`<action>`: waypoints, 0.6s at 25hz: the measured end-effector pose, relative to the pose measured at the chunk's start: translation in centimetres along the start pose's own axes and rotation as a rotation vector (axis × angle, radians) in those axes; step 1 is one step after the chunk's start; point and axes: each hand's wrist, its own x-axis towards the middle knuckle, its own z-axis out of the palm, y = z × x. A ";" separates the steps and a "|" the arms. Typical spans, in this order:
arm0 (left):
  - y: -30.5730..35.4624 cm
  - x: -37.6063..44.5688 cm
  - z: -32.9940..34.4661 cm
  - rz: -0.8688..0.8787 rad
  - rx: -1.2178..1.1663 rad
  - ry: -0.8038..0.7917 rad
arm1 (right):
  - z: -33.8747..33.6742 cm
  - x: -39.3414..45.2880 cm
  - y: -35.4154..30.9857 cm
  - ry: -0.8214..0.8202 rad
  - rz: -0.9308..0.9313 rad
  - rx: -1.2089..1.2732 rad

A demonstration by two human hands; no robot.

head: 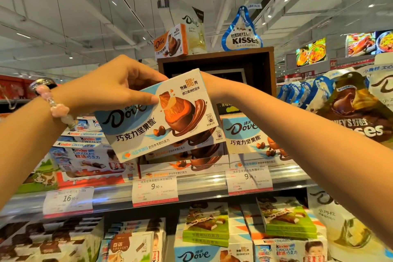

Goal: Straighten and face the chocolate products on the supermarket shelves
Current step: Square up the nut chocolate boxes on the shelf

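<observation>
At the left, Kinder boxes (pixel 85 155) are stacked face-out on the shelf (pixel 191 189). A blue Dove box (pixel 157 117) is held tilted above its row, front outward, probably for refacing: the left hand (pixel 112 87) pinches its upper edge, thumb on the front. The right hand is hidden behind the box, its fingers untellable. Further right, a matching Dove stack (pixel 246 134) stands.

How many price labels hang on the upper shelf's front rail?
3: one under the Kinder boxes, two under the Dove boxes. The right forearm may hide more.
</observation>
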 end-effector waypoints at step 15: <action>-0.1 0.3 0.3 -0.004 -0.002 -0.005 | 0.0 -0.1 -0.3 0.024 0.032 0.038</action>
